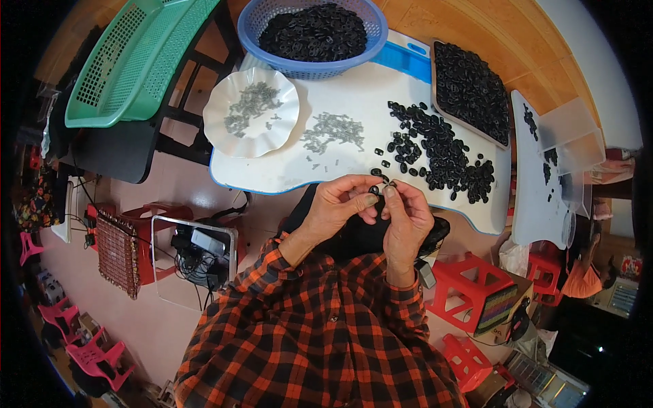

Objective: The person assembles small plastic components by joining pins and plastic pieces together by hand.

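Just past the table's near edge, my two hands meet fingertip to fingertip. My left hand (339, 204) is closed in a pinch on a small black oval piece (374, 190). Close against it, my right hand (408, 221) pinches something tiny between thumb and forefinger, mostly hidden by the fingertips. Beyond the hands, many loose black oval pieces (435, 139) with holes spread over the white table (272, 170). Left of them lies a scatter of small clear-grey pieces (333, 131). More of these grey bits rest in a white wavy-rimmed plate (216, 122).
A blue-purple basket (248, 37) of black pieces stands at the back, and a filled tray (507, 136) at back right. A green basket (112, 102) sits on a dark stand at left. Red stools (462, 289) and a clear bin with cables (158, 272) flank me.
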`<state>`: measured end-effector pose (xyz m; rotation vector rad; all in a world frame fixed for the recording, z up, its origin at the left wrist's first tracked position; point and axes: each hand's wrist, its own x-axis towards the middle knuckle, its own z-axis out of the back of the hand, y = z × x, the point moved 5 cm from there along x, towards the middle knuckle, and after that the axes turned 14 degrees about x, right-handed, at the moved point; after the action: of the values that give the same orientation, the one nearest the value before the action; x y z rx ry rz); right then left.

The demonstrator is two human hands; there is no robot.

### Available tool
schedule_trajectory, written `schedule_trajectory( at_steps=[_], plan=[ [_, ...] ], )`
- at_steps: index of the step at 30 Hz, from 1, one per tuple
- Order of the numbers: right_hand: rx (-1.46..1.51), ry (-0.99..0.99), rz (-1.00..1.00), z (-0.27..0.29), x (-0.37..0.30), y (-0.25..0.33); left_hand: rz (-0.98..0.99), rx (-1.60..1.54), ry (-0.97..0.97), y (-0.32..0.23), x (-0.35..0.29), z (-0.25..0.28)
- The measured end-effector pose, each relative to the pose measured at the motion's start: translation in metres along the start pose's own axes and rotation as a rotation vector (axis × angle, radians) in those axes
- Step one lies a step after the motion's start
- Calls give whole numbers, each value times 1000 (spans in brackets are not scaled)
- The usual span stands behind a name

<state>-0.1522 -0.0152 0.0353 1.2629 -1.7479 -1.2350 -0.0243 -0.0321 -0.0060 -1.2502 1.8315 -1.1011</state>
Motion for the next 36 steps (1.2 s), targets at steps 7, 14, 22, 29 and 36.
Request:
schedule_trajectory(
  at_steps=[7, 14, 22, 29, 36],
  plan=[
    [-20, 44, -49, -4, -6, 9, 21, -178, 30, -4, 1, 3],
    [-83, 78, -109, -6, -8, 10, 11, -89, 19, -8, 0, 7],
    [-74, 99, -116, -7, -9, 10, -33, -45, -3, -10, -2, 9],
    [-106, 95, -126, -9, -9, 9, -41, -7, 38, -8, -3, 12],
    [-198, 99, -125, -10, -9, 12, -51, 88, 21, -12, -3, 11]
  ],
)
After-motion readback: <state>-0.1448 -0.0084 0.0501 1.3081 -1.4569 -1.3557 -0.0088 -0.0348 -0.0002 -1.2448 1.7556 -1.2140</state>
